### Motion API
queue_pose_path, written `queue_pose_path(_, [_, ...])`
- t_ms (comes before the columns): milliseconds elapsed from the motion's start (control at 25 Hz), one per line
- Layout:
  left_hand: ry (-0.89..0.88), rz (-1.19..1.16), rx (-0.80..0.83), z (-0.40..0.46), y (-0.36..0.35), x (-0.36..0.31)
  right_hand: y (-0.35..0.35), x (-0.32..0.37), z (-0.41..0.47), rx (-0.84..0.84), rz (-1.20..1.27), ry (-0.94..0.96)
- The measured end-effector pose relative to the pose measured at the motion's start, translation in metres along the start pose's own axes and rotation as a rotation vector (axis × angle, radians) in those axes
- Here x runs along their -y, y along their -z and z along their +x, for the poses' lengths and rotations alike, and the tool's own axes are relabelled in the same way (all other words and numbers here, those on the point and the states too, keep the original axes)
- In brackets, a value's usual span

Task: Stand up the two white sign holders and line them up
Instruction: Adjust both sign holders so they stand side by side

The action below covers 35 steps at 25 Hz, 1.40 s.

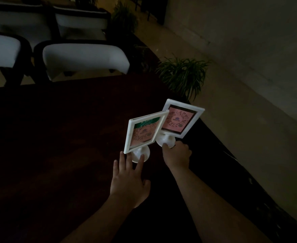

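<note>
Two white sign holders stand upright near the right edge of the dark table (pixel 60 137). The nearer sign holder (pixel 143 133) carries a green and pink card and is turned at an angle; its frame corner meets the farther sign holder (pixel 180 120), which shows a pink code card. My left hand (pixel 129 179) lies flat on the table with spread fingers, two fingertips touching the nearer holder's round base. My right hand (pixel 176 155) is curled around the round base of the farther holder.
Several white chairs (pixel 84 57) stand beyond the table's far edge. A potted plant (pixel 183 74) sits on the floor by the table's far right corner. The table's right edge runs diagonally close to the holders.
</note>
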<state>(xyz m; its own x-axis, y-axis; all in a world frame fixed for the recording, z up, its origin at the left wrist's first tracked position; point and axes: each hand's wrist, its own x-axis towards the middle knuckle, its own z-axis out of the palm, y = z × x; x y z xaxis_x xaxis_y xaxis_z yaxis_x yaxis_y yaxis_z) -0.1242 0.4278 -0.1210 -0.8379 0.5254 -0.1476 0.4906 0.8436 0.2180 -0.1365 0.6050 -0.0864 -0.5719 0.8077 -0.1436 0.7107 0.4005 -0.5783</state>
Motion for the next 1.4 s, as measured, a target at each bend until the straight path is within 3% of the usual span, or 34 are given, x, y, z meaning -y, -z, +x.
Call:
queue_pose_path(160, [0.009,0.018,0.001,0.005,-0.002,-0.002,-0.015,0.01,0.017,-0.084,-0.086,-0.117])
queue_pose_path(400, [0.029,0.009,-0.006,0.007,-0.001,-0.006,-0.022,0.006,0.032,-0.122,-0.133,-0.102])
queue_pose_path(920, [0.035,-0.036,-0.033,0.013,-0.002,-0.008,-0.007,-0.009,0.053,0.076,-0.232,0.178])
queue_pose_path(1000, [0.033,-0.037,-0.028,0.012,-0.001,-0.008,0.002,-0.012,0.052,0.136,-0.153,0.193])
queue_pose_path(1080, [0.026,-0.053,-0.03,0.011,0.002,-0.006,0.026,-0.006,0.055,0.064,0.088,0.13])
queue_pose_path(1160, [0.02,-0.062,-0.036,0.01,0.005,-0.003,0.069,0.013,0.067,-0.192,0.247,0.099])
queue_pose_path(1200, [0.012,-0.06,-0.032,0.009,0.007,-0.002,0.095,0.025,0.073,-0.252,0.322,0.184])
queue_pose_path(1280, [-0.018,-0.041,-0.011,0.008,0.008,-0.002,0.144,0.05,0.079,-0.114,0.312,0.568])
queue_pose_path(1400, [-0.042,-0.038,0.018,0.009,0.008,-0.002,0.182,0.084,0.077,0.146,-0.162,0.969])
